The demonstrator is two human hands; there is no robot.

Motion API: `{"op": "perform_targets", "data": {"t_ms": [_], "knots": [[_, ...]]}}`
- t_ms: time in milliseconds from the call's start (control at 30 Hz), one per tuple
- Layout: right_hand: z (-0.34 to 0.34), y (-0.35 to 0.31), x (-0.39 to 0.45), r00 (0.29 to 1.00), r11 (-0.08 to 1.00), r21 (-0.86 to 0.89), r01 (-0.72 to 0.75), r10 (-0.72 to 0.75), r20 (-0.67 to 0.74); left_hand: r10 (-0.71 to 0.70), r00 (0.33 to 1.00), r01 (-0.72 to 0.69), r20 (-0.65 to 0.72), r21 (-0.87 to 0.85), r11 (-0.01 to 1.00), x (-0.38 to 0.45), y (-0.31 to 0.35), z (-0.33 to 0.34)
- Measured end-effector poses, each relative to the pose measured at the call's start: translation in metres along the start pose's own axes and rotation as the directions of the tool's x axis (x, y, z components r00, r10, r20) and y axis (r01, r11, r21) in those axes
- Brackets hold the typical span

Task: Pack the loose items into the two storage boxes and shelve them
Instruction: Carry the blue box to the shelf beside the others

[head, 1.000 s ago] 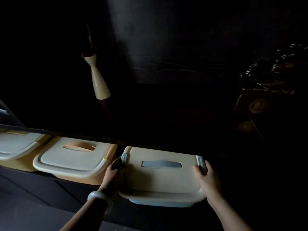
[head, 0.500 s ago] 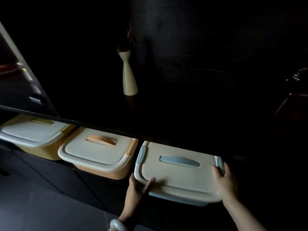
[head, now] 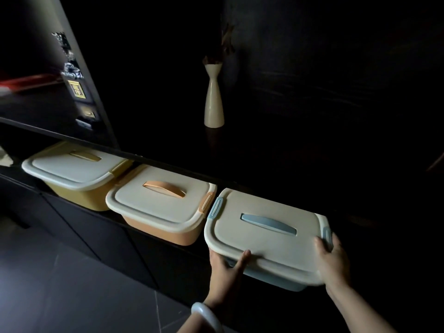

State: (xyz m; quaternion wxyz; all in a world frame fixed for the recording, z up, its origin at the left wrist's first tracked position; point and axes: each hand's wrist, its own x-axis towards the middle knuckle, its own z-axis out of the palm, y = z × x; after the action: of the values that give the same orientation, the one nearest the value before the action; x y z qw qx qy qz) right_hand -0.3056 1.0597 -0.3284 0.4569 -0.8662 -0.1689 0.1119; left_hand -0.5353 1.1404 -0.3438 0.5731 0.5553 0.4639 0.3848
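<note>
Shelving step here, packing looks done judging by the closed lids. The pale blue plastic storage box with the cream lid and blue carry handle (head: 266,239) is sitting partway into the low dark shelf (head: 168,234), rightmost in a row of three. Its front edge hangs out past the shelf lip while the back corner tucks under the dark worktop (head: 276,159) above.

Left hand (head: 225,272) is cupped under the front left corner, thumb lying on top of the lid rim, so that grip is closed on the box from below. Right hand (head: 332,260) is wrapped around the front right corner just beside the blue side latch, fingers curled over the lid edge. Both have hold of the box; neither is spread flat.

Next to it is the orange plastic box with a cream lid (head: 163,207), nearly touching the blue one's left latch, and further left a yellow plastic box with a cream lid (head: 74,174). Both of those sit deeper in. A tall cream ceramic vase (head: 213,97) stands up on the worktop, well clear.

My guess for the next move: push straight back until the front lines up with the orange one, keeping it level so the lid clears the worktop edge, and watch that left latch doesn't snag its neighbour. Then let go.
</note>
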Motion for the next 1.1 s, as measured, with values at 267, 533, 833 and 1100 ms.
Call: {"op": "perform_targets", "data": {"t_ms": [267,533,833,1100], "knots": [[-0.001,-0.003,-0.002,0.998,0.998,0.003,0.061,-0.061,0.018,-0.014,1.0,0.014,-0.003,0.02,1.0,0.0,0.001,0.001],[0.0,0.0,0.004,0.998,0.999,-0.017,0.046,-0.046,0.033,-0.02,1.0,0.02,0.023,0.001,1.0,0.004,0.0,-0.001],[-0.001,-0.007,-0.003,0.999,0.999,-0.03,0.025,-0.024,0.029,0.012,0.994,-0.018,0.108,0.055,0.998,0.018,0.003,-0.008],[-0.002,-0.007,-0.004,0.999,0.999,-0.031,0.009,-0.008,0.044,-0.021,0.992,0.018,0.121,0.025,1.0,0.015,0.004,-0.01]]}}
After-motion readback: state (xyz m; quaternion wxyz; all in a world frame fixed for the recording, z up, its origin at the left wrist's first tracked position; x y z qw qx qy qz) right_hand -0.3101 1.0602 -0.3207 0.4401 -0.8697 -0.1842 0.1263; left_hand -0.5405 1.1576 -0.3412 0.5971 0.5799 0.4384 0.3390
